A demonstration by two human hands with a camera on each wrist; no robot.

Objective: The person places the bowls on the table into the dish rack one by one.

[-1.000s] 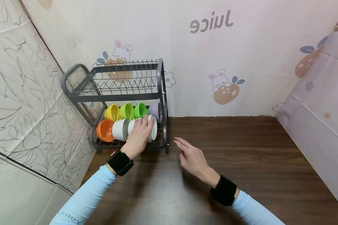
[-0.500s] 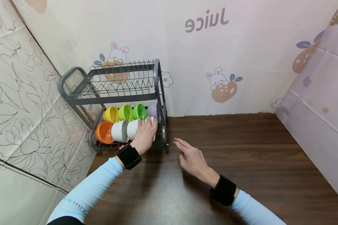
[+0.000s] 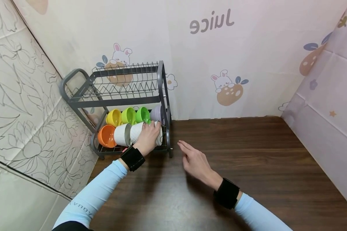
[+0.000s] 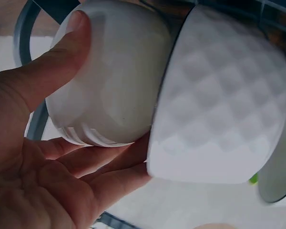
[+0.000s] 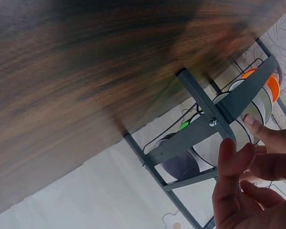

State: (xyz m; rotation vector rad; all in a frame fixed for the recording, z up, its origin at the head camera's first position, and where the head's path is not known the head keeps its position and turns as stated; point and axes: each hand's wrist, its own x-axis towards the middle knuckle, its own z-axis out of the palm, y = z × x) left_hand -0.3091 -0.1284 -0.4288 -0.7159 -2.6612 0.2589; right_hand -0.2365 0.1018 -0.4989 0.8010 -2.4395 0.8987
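Observation:
My left hand holds a smooth white bowl at the right end of the rack's lower shelf. In the left wrist view the thumb lies on one side of it, with the fingers across the other side. Touching that bowl is a white bowl with a diamond pattern, tipped on its side. A ribbed white bowl and an orange cup stand farther left in the same row. My right hand hovers over the table right of the rack, fingers extended, holding nothing.
The dark two-tier dish rack stands at the back left. Behind the white bowls sit a yellow cup, two green cups and a purple one. The brown wooden table meets patterned cloth walls.
The left hand has shifted slightly right along the front row, onto the end bowl. The right hand stays nearly in place. The head view has moved a little.

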